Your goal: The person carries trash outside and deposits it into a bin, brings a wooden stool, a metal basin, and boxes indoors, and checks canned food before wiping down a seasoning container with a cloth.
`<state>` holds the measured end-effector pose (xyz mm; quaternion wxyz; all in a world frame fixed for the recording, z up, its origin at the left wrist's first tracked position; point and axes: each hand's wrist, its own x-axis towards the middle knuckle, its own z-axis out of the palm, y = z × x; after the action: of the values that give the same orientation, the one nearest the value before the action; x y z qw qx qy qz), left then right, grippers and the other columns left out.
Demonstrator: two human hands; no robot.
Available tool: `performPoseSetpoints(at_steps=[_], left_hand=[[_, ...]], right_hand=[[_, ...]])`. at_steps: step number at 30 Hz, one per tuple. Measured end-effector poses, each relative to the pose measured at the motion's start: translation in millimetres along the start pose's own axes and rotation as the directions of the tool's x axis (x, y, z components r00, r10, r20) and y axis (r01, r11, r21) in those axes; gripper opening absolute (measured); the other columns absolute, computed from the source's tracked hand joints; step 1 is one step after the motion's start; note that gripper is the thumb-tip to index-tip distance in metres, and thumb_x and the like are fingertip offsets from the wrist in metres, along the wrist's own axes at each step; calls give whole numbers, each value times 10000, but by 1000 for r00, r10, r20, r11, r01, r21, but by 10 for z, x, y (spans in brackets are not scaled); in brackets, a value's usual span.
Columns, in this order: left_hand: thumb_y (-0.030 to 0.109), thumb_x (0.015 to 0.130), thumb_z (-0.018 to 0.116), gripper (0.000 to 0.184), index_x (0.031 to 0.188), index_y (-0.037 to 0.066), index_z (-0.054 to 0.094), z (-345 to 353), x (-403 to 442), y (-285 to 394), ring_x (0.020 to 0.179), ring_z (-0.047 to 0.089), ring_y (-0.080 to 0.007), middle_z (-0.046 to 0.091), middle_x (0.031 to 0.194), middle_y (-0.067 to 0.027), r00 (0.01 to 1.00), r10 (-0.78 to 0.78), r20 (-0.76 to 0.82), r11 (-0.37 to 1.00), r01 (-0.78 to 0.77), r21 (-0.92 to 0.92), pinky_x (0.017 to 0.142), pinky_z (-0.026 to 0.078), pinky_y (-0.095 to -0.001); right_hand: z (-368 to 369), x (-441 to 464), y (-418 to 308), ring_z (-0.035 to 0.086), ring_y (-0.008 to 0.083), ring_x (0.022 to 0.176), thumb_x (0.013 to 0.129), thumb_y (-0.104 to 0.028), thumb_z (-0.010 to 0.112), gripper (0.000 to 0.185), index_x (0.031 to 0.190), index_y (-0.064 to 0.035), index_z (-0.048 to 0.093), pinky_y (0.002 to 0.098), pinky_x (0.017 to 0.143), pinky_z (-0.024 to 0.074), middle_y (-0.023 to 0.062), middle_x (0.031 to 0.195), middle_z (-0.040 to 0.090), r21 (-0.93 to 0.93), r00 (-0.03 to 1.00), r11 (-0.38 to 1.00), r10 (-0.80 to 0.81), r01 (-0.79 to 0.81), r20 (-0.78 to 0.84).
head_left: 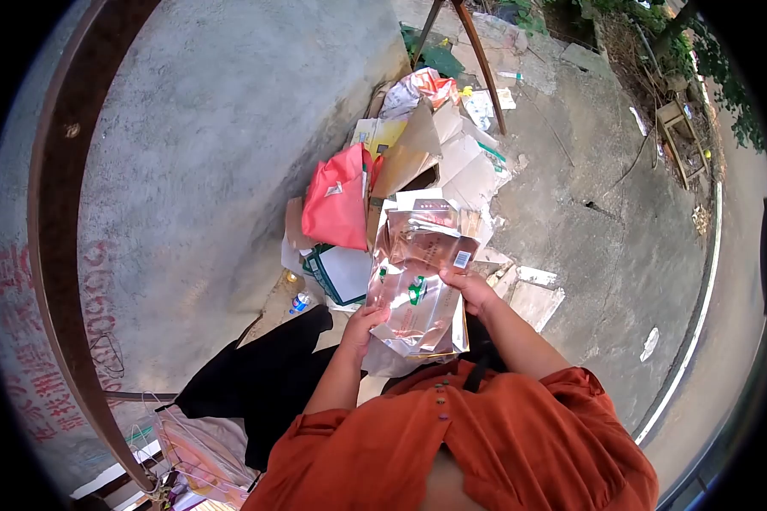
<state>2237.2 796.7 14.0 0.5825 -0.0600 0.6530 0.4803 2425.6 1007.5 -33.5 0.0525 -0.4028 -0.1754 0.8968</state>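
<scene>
In the middle of the head view I hold a stack of flattened shiny packaging (413, 255), pinkish-silver with green print and a white barcode label. My left hand (366, 328) is closed on its lower left edge. On the right edge, my right hand (469, 289) grips the stack with the thumb on top. The fingers under the packaging are hidden. Just beyond it lies a heap of flattened cardboard (473, 166). A red bag (337, 200) rests against the heap's left side, above a green-edged white panel (345, 268).
A plastic bottle (299, 302) lies by the wall (222, 153) on the left. A brown metal frame (55, 187) curves along that side. Black cloth (256, 366) hangs at lower left. A small wooden frame (682, 145) lies far right, near the white road line (699, 328).
</scene>
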Motion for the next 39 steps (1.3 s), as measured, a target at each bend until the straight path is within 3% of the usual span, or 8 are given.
performPoseSetpoints(at_steps=[6, 10, 14, 19, 24, 28, 34, 39], left_hand=[[530, 929, 527, 593, 1318, 83, 528, -293, 455, 224, 684, 455, -129, 659, 1062, -72, 985, -116, -130, 920, 156, 360, 640, 391, -266], [595, 786, 659, 879, 1401, 17, 409, -182, 1029, 739, 1062, 594, -235, 626, 1176, -188, 963, 2, -268, 590, 215, 778, 849, 479, -351], [636, 700, 699, 1162, 1468, -67, 184, 319, 1789, 1320, 1231, 531, -373, 520, 1318, -299, 947, 311, -75, 180, 19, 983, 1011, 423, -401], [583, 703, 721, 1154, 1502, 6, 119, 871, 2388, 1593, 1205, 554, -358, 534, 1329, -253, 912, 397, -102, 57, 86, 995, 997, 433, -413], [333, 715, 705, 550, 1170, 38, 610, 564, 2661, 1504, 1003, 659, -321, 680, 1091, -179, 911, 409, -61, 179, -14, 984, 872, 495, -423], [247, 726, 708, 487, 1150, 27, 614, -38, 2730, 1474, 900, 679, -269, 695, 998, -150, 928, 372, -19, 447, -162, 880, 790, 519, -380], [65, 754, 652, 420, 1168, 17, 602, -473, 1735, 1955, 777, 639, -184, 663, 943, -73, 914, 382, -136, 722, -203, 662, 685, 515, -310], [125, 783, 657, 471, 1242, 69, 564, -1400, 1200, 2629, 790, 632, -173, 648, 945, -96, 852, 427, -302, 544, 25, 838, 642, 496, -290]], right_hand=[[-665, 391, 558, 590, 131, 802, 839, -144, 712, 190, 987, -53, 636, 307, 759, 501, 17, 875, 622, 81, 963, 993, -62, 86, -261], [-1182, 235, 684, 567, 143, 801, 824, -105, 712, 239, 1021, -29, 600, 294, 763, 473, 27, 889, 609, -64, 865, 989, -146, 131, -480], [-1331, -107, 406, 638, 169, 871, 847, -117, 698, 230, 1048, -29, 628, 315, 827, 513, 66, 957, 662, 6, 897, 992, -112, 127, -427], [-1489, -14, 381, 622, 166, 893, 851, -111, 701, 260, 1071, -5, 609, 310, 815, 508, 72, 986, 648, 76, 877, 991, -58, 107, -477], [-1645, 941, 306, 617, 186, 892, 806, -220, 706, 386, 1088, 24, 608, 324, 804, 488, 109, 980, 656, -317, 754, 948, -232, 34, -615], [-1171, 1741, -63, 624, 195, 884, 804, -212, 673, 379, 1111, 0, 614, 334, 788, 493, 112, 991, 670, -472, 827, 880, -236, -40, -510], [178, 2149, -97, 587, 176, 940, 819, -92, 661, 369, 1182, -48, 613, 310, 841, 465, 78, 1052, 650, -291, 960, 922, -277, 255, -36], [1051, 2583, 124, 572, 164, 901, 836, -119, 670, 334, 1156, -40, 611, 322, 786, 465, 71, 1028, 647, -28, 952, 954, -294, 297, 82]])
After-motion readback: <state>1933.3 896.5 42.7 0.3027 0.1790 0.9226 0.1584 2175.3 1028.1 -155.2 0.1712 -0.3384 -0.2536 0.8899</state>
